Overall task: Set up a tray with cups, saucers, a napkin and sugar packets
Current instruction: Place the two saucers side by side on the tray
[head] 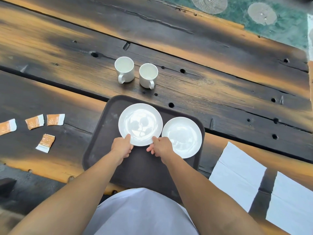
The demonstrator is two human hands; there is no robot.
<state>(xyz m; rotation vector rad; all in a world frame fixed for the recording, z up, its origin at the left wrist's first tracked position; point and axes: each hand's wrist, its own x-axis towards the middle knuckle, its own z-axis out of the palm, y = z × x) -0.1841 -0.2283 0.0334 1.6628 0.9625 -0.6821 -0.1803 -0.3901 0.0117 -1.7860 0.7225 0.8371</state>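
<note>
While both hands (122, 147) (160, 147) apparently pinch one saucer (140, 124), scorched planks (220, 92) underlie the tray (101, 133).

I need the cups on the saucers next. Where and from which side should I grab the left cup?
Take the left cup by its handle, coming from the near side. It stands upright on the table with the handle turned toward you, and nothing lies between it and the tray. The right cup crowds its right side.

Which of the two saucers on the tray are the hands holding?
The left saucer, farther from the person: the left hand and right hand pinch its near rim. The right saucer lies untouched.
</note>
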